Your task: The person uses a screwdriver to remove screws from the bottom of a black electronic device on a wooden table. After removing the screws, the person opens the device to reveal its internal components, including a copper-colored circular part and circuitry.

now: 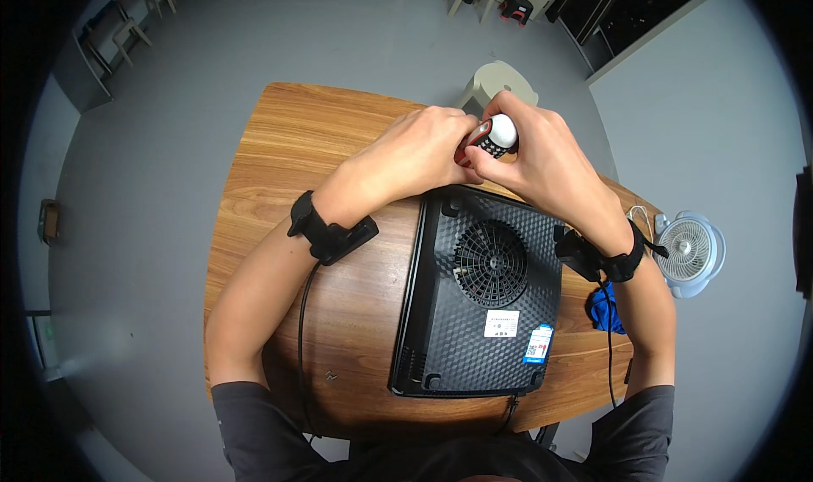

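Both of my hands are at the far edge of the table, closed round a small handheld tool (503, 132) with a rounded white end, red trim and a black patterned band. My left hand (430, 148) grips it from the left, and my right hand (542, 148) wraps it from the right with the thumb across its near side. The tool's other end is hidden by my fingers. Just nearer to me, an induction cooker (449, 330) lies with its black underside up, showing a round fan grille (491, 264), labels and small feet.
Small screws (331, 375) lie on the wooden table (296, 143) left of the cooker. Blue cloth (605, 308) is by my right forearm, and a fan (688, 247) stands beyond the right edge. A stool (500, 82) is past the far edge. Cables hang from my wrist straps.
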Demonstrator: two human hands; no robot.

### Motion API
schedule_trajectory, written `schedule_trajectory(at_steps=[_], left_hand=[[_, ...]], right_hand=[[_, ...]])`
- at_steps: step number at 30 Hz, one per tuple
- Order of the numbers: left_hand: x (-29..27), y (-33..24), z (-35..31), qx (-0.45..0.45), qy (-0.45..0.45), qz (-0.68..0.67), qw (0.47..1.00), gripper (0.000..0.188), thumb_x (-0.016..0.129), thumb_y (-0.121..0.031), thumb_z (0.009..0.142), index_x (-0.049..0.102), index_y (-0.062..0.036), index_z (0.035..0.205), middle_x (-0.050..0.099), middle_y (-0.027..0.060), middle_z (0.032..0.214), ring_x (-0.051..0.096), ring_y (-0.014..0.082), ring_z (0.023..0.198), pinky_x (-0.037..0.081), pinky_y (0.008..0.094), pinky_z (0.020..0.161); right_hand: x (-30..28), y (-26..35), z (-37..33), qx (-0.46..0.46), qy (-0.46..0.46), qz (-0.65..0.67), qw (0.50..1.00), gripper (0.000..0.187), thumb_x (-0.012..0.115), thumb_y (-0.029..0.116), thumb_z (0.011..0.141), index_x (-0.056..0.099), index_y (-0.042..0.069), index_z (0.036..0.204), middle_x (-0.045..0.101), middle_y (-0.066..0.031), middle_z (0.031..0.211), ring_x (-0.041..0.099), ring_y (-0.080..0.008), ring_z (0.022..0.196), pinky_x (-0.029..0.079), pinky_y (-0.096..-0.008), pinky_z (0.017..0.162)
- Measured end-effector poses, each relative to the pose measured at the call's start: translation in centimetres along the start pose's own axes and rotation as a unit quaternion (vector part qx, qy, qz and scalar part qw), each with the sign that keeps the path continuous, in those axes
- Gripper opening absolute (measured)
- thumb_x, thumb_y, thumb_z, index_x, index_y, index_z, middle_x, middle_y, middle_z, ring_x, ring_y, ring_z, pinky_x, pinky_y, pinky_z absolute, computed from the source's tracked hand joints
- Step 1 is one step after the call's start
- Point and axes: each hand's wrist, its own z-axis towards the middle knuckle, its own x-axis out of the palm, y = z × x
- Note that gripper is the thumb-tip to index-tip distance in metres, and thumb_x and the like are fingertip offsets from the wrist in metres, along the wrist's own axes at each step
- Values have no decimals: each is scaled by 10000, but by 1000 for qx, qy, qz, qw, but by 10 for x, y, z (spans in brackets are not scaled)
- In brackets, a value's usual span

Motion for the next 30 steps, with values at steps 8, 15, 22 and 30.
schedule_trajectory(at_steps=[8,15,22,30], left_hand=[[-11,-10,-3,-11,40,-19,999,292,788,-177,801,606,25,907,681,194,870,670,381,838,529,454,744],[-16,-9,-1,-74,71,-42,994,251,758,-133,816,610,40,922,693,210,875,664,380,832,527,455,750],[-4,-4,-2,11,-33,9,999,316,818,-225,811,623,15,877,701,193,900,689,401,840,545,468,736],[-17,-9,-2,-31,19,-61,997,260,763,-175,836,614,35,873,688,215,833,669,421,775,528,463,709]], right_hand=[[3,-5,0,-39,-25,14,999,316,744,217,856,601,-27,997,693,-159,758,688,-258,659,537,-369,608],[-2,4,1,-23,-23,-27,999,321,726,200,822,562,-48,943,644,-237,817,649,-425,747,528,-469,694],[-6,9,3,25,5,11,1000,328,734,198,802,565,-41,950,612,-231,885,632,-411,850,520,-459,762],[-2,2,-1,-23,-15,7,1000,357,734,195,792,557,-38,995,599,-223,928,613,-414,870,502,-469,764]])
